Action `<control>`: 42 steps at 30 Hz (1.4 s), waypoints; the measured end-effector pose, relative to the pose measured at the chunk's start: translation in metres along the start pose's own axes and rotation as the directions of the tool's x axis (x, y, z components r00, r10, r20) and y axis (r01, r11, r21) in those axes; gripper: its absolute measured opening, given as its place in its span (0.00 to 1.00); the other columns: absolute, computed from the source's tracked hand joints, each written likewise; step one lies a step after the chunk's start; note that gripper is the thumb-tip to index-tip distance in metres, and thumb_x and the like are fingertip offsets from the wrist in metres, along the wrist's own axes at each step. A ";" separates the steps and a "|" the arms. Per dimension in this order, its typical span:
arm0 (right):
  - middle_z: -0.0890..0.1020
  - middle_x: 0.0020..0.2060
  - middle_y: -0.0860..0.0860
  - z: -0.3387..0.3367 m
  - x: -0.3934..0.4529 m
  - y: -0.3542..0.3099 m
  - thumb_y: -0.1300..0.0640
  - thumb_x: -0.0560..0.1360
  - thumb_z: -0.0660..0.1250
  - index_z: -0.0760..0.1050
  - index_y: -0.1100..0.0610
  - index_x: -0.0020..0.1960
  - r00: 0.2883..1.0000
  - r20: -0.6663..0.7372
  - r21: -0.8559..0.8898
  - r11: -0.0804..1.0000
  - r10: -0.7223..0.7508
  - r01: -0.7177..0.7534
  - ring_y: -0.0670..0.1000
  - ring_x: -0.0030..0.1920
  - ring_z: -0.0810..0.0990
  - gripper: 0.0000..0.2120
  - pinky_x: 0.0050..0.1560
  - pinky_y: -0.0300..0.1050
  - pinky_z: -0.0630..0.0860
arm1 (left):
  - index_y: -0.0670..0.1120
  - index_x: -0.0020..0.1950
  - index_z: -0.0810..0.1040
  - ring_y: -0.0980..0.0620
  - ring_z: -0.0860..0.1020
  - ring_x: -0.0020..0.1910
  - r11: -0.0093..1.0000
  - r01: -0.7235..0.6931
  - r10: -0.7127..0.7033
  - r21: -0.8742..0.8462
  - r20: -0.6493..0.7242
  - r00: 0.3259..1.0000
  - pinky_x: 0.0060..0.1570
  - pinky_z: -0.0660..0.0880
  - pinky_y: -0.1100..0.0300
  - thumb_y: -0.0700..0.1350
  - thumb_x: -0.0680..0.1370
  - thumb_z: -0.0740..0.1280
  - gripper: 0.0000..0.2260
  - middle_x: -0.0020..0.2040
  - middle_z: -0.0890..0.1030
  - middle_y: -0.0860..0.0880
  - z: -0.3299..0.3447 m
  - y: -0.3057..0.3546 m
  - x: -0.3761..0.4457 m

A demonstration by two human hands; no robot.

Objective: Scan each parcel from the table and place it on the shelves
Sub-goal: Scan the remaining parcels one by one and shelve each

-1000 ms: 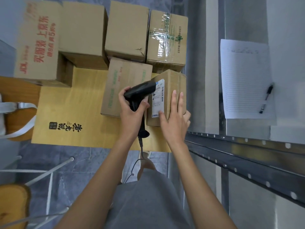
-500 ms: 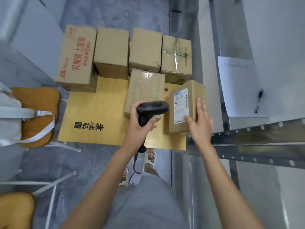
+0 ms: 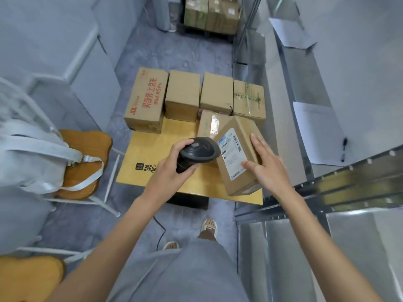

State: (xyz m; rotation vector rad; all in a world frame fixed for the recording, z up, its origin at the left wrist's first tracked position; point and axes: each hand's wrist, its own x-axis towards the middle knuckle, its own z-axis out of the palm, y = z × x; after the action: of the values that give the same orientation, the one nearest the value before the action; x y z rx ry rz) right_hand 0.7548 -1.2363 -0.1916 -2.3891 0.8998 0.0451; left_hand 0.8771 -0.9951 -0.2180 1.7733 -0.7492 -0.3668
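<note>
My right hand (image 3: 266, 168) holds a small cardboard parcel (image 3: 239, 129) with a white barcode label (image 3: 232, 154). Its thumb lies on the label face and its fingers on the adjoining face. The parcel is tilted over the front right corner of the yellow wooden table (image 3: 152, 149). In my left hand (image 3: 172, 173) I grip a black barcode scanner (image 3: 199, 150), its head right beside the label. Several other cardboard parcels stand at the back of the table, among them one with red print (image 3: 146, 101) and a taped one (image 3: 248, 99).
A metal shelf unit (image 3: 349, 182) runs along the right, with a sheet of paper (image 3: 316, 131) and a pen (image 3: 344, 149) on it. At the left a wooden chair (image 3: 87, 144) carries a white bag (image 3: 32, 153). More boxes (image 3: 209, 14) are stacked far back.
The view has pulled back and up. The parcel has turned and tilted toward the front right corner under my right hand, and the scanner has moved up beside its label.
</note>
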 end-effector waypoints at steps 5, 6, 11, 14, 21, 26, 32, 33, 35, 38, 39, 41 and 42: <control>0.53 0.79 0.35 0.002 -0.011 -0.023 0.46 0.77 0.67 0.48 0.31 0.78 0.999 0.028 0.020 0.999 -0.039 0.038 0.57 0.73 0.64 0.38 0.72 0.65 0.62 | 0.73 0.66 0.63 0.60 0.83 0.42 0.999 -0.030 0.028 -0.029 -0.062 0.998 0.43 0.77 0.69 0.44 0.78 0.73 0.30 0.57 0.76 0.71 -0.019 0.002 -0.012; 0.53 0.79 0.35 0.003 -0.013 -0.026 0.46 0.77 0.67 0.48 0.31 0.78 0.999 0.027 0.018 0.999 -0.042 0.042 0.58 0.72 0.63 0.38 0.71 0.64 0.62 | 0.73 0.66 0.64 0.60 0.83 0.42 0.999 -0.038 0.036 -0.029 -0.068 0.997 0.43 0.78 0.69 0.44 0.78 0.73 0.30 0.57 0.76 0.71 -0.022 0.003 -0.014; 0.53 0.79 0.35 0.004 -0.016 -0.040 0.46 0.77 0.67 0.49 0.31 0.78 0.998 0.029 -0.001 0.998 -0.058 0.058 0.59 0.72 0.62 0.38 0.69 0.61 0.60 | 0.72 0.68 0.63 0.64 0.81 0.49 0.996 -0.090 0.087 -0.023 -0.088 0.992 0.45 0.77 0.71 0.48 0.77 0.73 0.29 0.59 0.75 0.73 -0.034 0.012 -0.013; 0.54 0.79 0.35 0.004 -0.016 -0.044 0.46 0.77 0.67 0.49 0.31 0.79 0.998 0.029 0.016 0.998 -0.059 0.058 0.59 0.72 0.63 0.38 0.69 0.61 0.60 | 0.73 0.68 0.63 0.65 0.81 0.51 0.994 -0.108 0.107 -0.012 -0.078 0.991 0.47 0.77 0.72 0.51 0.76 0.73 0.29 0.59 0.74 0.75 -0.038 0.016 -0.011; 0.55 0.79 0.36 0.003 -0.016 -0.049 0.45 0.78 0.67 0.50 0.33 0.79 0.998 0.023 0.049 0.997 -0.059 0.058 0.58 0.73 0.63 0.37 0.70 0.62 0.61 | 0.75 0.67 0.61 0.67 0.80 0.50 0.992 -0.128 0.129 0.005 -0.045 0.991 0.49 0.75 0.73 0.56 0.75 0.70 0.27 0.60 0.73 0.75 -0.041 0.017 -0.011; 0.56 0.79 0.36 0.003 -0.014 -0.050 0.44 0.78 0.67 0.50 0.34 0.79 0.998 0.027 0.043 0.998 -0.056 0.055 0.58 0.74 0.63 0.36 0.70 0.63 0.62 | 0.74 0.68 0.61 0.67 0.80 0.51 0.987 -0.149 0.152 0.055 -0.048 0.987 0.49 0.75 0.74 0.45 0.76 0.74 0.33 0.60 0.72 0.76 -0.041 0.010 -0.009; 0.56 0.79 0.37 0.005 -0.012 -0.052 0.44 0.79 0.67 0.50 0.34 0.79 0.998 0.030 0.037 0.998 -0.056 0.055 0.58 0.74 0.62 0.36 0.70 0.64 0.61 | 0.70 0.69 0.63 0.66 0.79 0.55 0.984 -0.157 0.160 0.080 -0.043 0.986 0.51 0.74 0.74 0.41 0.76 0.75 0.34 0.62 0.73 0.75 -0.040 0.003 -0.006; 0.56 0.79 0.37 0.005 -0.011 -0.052 0.44 0.79 0.67 0.50 0.34 0.80 0.998 0.031 0.038 0.998 -0.055 0.053 0.58 0.74 0.62 0.36 0.70 0.64 0.61 | 0.66 0.70 0.64 0.67 0.79 0.57 0.983 -0.161 0.165 0.085 -0.042 0.985 0.52 0.74 0.74 0.40 0.76 0.75 0.33 0.62 0.72 0.75 -0.040 0.002 -0.006; 0.56 0.79 0.37 0.005 -0.011 -0.053 0.44 0.79 0.67 0.50 0.34 0.80 0.998 0.031 0.039 0.998 -0.053 0.052 0.58 0.74 0.62 0.36 0.70 0.64 0.61 | 0.63 0.70 0.64 0.69 0.77 0.59 0.981 -0.169 0.173 0.097 -0.042 0.984 0.54 0.73 0.75 0.40 0.76 0.76 0.32 0.63 0.72 0.76 -0.040 0.000 -0.005; 0.56 0.79 0.37 0.006 -0.009 -0.052 0.44 0.79 0.67 0.49 0.34 0.80 0.998 0.040 0.045 0.998 -0.051 0.049 0.58 0.74 0.62 0.37 0.70 0.65 0.61 | 0.63 0.70 0.64 0.70 0.77 0.59 0.977 -0.177 0.182 0.117 -0.027 0.983 0.54 0.73 0.75 0.39 0.76 0.76 0.32 0.63 0.71 0.76 -0.040 0.000 -0.004; 0.56 0.79 0.37 0.006 -0.009 -0.052 0.44 0.79 0.67 0.49 0.34 0.80 0.998 0.042 0.048 0.998 -0.050 0.048 0.58 0.74 0.62 0.37 0.70 0.65 0.61 | 0.63 0.70 0.63 0.70 0.77 0.59 0.977 -0.179 0.183 0.120 -0.021 0.983 0.54 0.74 0.74 0.39 0.76 0.76 0.33 0.63 0.71 0.76 -0.040 0.000 -0.004; 0.56 0.79 0.37 0.007 -0.008 -0.052 0.44 0.79 0.67 0.49 0.34 0.80 0.998 0.045 0.050 0.998 -0.048 0.045 0.58 0.74 0.62 0.37 0.71 0.65 0.62 | 0.63 0.70 0.63 0.70 0.77 0.58 0.977 -0.179 0.183 0.117 -0.020 0.983 0.53 0.74 0.74 0.39 0.76 0.76 0.32 0.63 0.72 0.75 -0.040 -0.001 -0.003; 0.56 0.79 0.37 0.007 -0.008 -0.052 0.45 0.79 0.67 0.49 0.34 0.80 0.998 0.046 0.049 0.998 -0.046 0.044 0.58 0.74 0.62 0.37 0.71 0.65 0.62 | 0.63 0.70 0.63 0.70 0.77 0.58 0.977 -0.179 0.182 0.117 -0.022 0.983 0.53 0.74 0.74 0.39 0.76 0.76 0.32 0.62 0.72 0.74 -0.041 -0.001 -0.003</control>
State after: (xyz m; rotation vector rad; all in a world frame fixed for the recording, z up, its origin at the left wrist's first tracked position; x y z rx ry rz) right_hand 0.7821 -1.1966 -0.1692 -2.3528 0.8162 0.0616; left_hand 0.8988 -0.9629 -0.2056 1.7964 -0.9160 -0.1757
